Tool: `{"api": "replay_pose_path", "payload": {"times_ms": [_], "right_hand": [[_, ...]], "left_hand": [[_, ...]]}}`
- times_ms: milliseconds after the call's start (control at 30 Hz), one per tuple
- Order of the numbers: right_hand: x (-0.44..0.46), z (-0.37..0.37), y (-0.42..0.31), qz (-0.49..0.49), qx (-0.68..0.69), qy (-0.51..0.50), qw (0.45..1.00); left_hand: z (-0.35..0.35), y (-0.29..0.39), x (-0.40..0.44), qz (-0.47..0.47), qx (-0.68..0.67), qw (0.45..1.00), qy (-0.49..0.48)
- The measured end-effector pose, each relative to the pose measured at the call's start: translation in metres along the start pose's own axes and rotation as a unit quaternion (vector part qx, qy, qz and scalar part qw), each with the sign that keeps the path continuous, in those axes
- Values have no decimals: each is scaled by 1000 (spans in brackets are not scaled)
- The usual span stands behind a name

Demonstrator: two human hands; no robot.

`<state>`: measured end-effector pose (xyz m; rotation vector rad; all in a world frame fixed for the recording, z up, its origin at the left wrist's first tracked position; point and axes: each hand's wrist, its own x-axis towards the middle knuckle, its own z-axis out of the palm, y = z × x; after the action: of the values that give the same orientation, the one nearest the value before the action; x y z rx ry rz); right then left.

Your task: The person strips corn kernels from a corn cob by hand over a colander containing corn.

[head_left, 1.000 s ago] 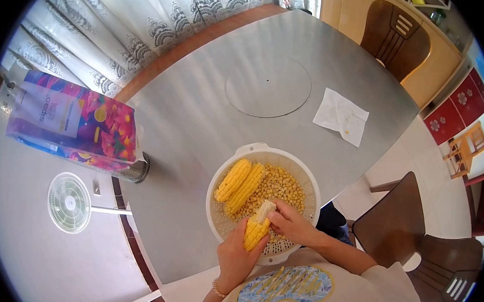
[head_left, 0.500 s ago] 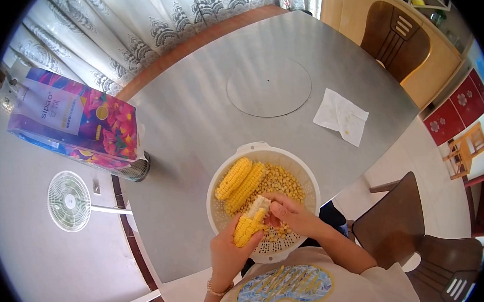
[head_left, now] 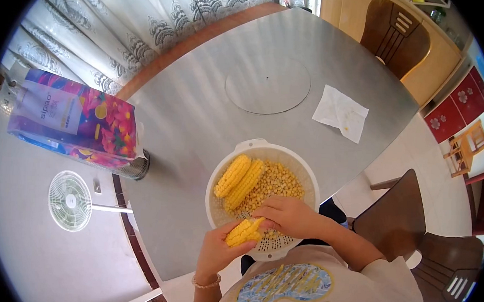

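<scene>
My left hand (head_left: 220,248) is wrapped round a partly stripped corn cob (head_left: 241,234), held over the near side of a white colander (head_left: 212,207). My right hand (head_left: 289,213) is closed over the far end of that same cob, hiding its bare part; the fingertips are mostly out of sight. Loose corn kernels (head_left: 280,182) cover the colander's floor. Two whole corn cobs (head_left: 232,176) lie side by side against its left wall.
The colander rests at the near edge of a grey table (head_left: 187,147). A crumpled white tissue (head_left: 340,114) lies at the right. Far left stands a purple floral package (head_left: 77,119). Brown chairs (head_left: 390,212) stand on the right, a white fan (head_left: 70,200) on the left.
The cob has tilted over to the right and lowered. My right hand has turned and now covers its stripped end, which showed before. My left hand has shifted slightly left.
</scene>
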<state>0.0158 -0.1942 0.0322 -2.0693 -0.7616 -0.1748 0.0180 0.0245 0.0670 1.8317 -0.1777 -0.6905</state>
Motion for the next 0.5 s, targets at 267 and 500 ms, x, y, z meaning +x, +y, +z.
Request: {"api": "replay_pose_path", "payload": {"times_ms": [267,500], "right_hand": [[-4,6,5,69,19,6,997],[4,6,11,254,37,-137,957]], "left_hand": [[7,1,8,74,127,989,26],[14,11,3,130,284,949,49]]}}
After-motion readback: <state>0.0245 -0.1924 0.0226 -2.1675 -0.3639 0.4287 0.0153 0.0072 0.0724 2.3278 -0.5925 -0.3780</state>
